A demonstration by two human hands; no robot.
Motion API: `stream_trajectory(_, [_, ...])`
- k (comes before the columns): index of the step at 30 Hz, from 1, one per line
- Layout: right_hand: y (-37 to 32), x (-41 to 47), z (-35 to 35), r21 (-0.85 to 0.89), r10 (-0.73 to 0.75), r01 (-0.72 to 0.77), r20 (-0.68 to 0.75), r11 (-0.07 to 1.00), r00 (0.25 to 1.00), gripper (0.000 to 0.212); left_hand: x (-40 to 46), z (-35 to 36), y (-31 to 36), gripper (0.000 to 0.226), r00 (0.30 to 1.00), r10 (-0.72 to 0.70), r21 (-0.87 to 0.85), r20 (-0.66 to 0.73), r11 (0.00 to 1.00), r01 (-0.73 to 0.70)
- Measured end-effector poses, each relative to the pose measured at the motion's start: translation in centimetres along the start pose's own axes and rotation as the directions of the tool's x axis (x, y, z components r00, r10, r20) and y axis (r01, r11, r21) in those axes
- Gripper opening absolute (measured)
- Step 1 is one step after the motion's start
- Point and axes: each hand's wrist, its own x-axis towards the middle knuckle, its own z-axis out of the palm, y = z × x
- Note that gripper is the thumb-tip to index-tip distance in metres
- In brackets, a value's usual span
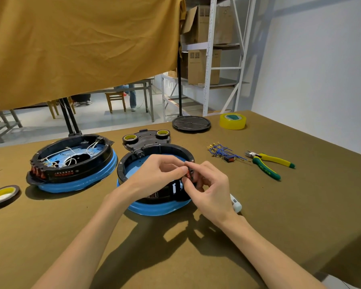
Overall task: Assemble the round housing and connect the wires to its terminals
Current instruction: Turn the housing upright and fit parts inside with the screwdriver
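Both hands met over the round housing (154,184): left hand (154,174) and right hand (208,188) each pinched a small red-and-black switch (189,174) at its near rim. Misaligned, it could jam or drop inside the housing, I judged.

A table covered in olive-brown cloth (258,215) carries two round black-and-blue housings (71,163) (154,207), rolls of tape — one clear yellow (233,121), one dark-rimmed (3,195) — yellow-and-green pliers (269,162) and blue wires (221,151).
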Motion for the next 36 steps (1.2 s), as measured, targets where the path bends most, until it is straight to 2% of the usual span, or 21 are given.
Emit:
stream_trajectory(8, [0.3,0.0,0.0,-0.056,-0.014,0.013,-0.009,0.998,1.0,0.036,0.0,0.3,0.0,0.022,0.999,0.014,-0.016,-0.032,1.0,-0.015])
stream_trajectory(13, [0.5,0.1,0.1,-0.077,0.033,-0.036,-0.039,0.996,0.999,0.036,0.2,0.1,0.1,0.017,0.991,0.012,0.031,-0.13,0.999,-0.008])
stream_trajectory(15, [0.4,0.2,0.1,0.031,0.14,-0.139,-0.032,0.99,0.99,0.031,0.3,-0.2,0.2,0.02,0.986,0.005,0.008,-0.168,1.0,-0.003])
stream_trajectory(18, [-0.2,0.5,0.1,0.283,0.33,-0.337,0.077,0.898,0.941,0.028,0.0,-0.6,0.3,0.029,0.984,0.027,-0.001,-0.174,1.0,-0.028])
stream_trajectory(22, [-0.2,1.2,-0.6,0.513,0.416,-0.445,0.178,0.734,0.892,0.024,-0.2,-0.4,0.2,0.024,0.983,0.075,0.043,-0.169,0.997,-0.068])
stream_trajectory(26, [-0.1,1.1,-0.6,0.396,0.44,-0.453,0.128,0.799,0.889,0.02,0.0,0.1,0.2,0.031,0.984,0.128,0.222,-0.124,0.97,-0.098])
stream_trajectory(28, [0.1,0.9,-0.6,0.33,0.434,-0.443,0.103,0.834,0.895,0.021,0.1,-0.3,0.1,0.039,0.995,0.058,0.235,-0.079,0.971,-0.038])
stream_trajectory(32, [0.2,0.2,-0.7,0.006,0.251,-0.253,0.103,0.967,0.962,0.03,-0.3,-1.6,-0.4,0.039,0.993,-0.112,0.283,0.022,0.954,0.101])
stream_trajectory(34, [0.0,-0.1,-0.6,-0.071,0.193,-0.186,0.117,0.98,0.974,0.038,-0.4,-1.7,-0.5,0.033,0.987,-0.132,0.335,0.087,0.937,0.096])
stream_trajectory(36, [0.0,0.0,-0.8,-0.097,0.18,-0.171,0.095,0.98,0.979,0.036,-0.3,-1.2,-0.4,0.028,0.99,-0.123,0.341,0.067,0.935,0.093])
